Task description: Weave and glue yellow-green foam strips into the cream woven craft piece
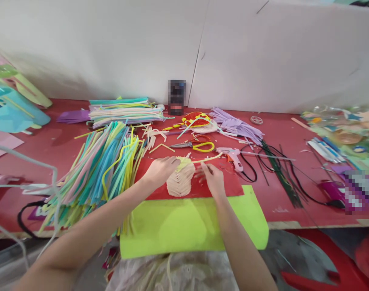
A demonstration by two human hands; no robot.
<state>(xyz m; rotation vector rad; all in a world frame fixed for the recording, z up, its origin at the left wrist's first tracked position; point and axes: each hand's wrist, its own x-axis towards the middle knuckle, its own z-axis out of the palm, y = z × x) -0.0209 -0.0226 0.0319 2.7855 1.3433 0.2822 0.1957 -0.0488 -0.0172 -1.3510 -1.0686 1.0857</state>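
Note:
A cream piece of rowed pipe cleaners (180, 182), yellow at its top, lies on a red sheet (154, 194). My left hand (162, 171) is at its upper left edge, fingers bent together; what they pinch, if anything, is hidden. A pale yellow pipe cleaner (207, 159) runs from the top of the piece to the right. Just below that strip is my right hand (211, 178), its fingers apart and slightly blurred. Scissors with yellow and red handles (202, 146) lie behind the piece, and a pink glue gun (233, 157) rests to their right.
Bundles of coloured pipe cleaners (102, 161) cover the left side. Purple pipe cleaners (235, 125) lie behind the glue gun. A phone (176, 97) stands against the wall. Black cable and green stems (281, 178) lie at right. A lime green sheet (184, 226) hangs over the front edge.

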